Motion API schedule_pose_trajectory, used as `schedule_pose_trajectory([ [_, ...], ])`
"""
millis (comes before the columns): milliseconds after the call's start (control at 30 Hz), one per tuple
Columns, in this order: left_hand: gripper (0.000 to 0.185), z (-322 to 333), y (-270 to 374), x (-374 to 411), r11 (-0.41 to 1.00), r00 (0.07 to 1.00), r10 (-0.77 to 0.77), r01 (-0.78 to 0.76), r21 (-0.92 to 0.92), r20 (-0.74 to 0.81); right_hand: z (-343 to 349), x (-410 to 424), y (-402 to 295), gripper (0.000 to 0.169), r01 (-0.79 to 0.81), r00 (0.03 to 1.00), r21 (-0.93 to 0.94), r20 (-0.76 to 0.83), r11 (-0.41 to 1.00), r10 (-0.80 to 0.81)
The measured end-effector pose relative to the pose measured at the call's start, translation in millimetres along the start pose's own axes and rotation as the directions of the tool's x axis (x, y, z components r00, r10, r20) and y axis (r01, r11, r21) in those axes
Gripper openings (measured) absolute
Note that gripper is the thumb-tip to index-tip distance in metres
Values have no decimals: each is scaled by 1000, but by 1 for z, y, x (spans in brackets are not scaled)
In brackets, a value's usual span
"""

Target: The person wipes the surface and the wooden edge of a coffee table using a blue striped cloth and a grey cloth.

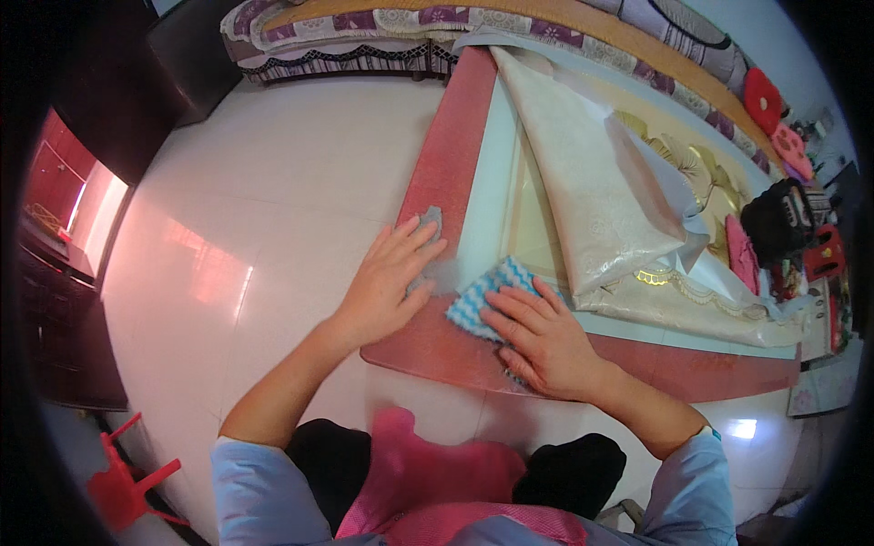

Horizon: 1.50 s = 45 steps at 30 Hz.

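My left hand (396, 276) lies over a grey cloth (431, 222) on the red border (447, 150) of a table, near its left corner. Most of that cloth is hidden under the palm and fingers. My right hand (543, 338) presses a folded blue-and-white striped cloth (488, 293) onto the tabletop, where the red border meets a pale inner panel. Folded back on itself, a cream patterned tablecloth (587, 198) covers much of the table to the right of both hands. Its scalloped gold edging (710, 293) shows near the front.
A long sofa with a patterned cover (341, 31) runs behind the table. At the table's right end sit a black bag (775, 218) and a pink cloth (741, 252). A red plastic stool (123, 478) stands at lower left, by dark wooden furniture (65, 327).
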State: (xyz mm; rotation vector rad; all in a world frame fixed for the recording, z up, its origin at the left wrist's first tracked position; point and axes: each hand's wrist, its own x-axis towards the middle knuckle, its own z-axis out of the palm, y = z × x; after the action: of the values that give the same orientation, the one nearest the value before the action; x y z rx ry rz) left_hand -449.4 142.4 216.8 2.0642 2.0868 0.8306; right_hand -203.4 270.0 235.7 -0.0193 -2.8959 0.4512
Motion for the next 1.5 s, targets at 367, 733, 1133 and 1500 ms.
schedule_pose_trajectory([
  [367, 43, 48, -70, 75, 954, 924, -152, 45, -295, -350, 41, 147, 62, 40, -194, 960, -166, -233, 967, 153],
  [733, 54, 33, -23, -48, 441, 891, -383, -55, -896, -243, 51, 114, -38, 48, -82, 997, -66, 6, 994, 83],
  [1133, 45, 72, -79, 43, -255, 859, -508, -222, -941, -65, 69, 213, 69, 46, -180, 969, -167, -201, 969, 146],
  [1500, 43, 44, -67, -16, 41, 866, -495, -54, -998, -68, 65, 160, -7, 53, -150, 988, -91, -44, 984, 147],
])
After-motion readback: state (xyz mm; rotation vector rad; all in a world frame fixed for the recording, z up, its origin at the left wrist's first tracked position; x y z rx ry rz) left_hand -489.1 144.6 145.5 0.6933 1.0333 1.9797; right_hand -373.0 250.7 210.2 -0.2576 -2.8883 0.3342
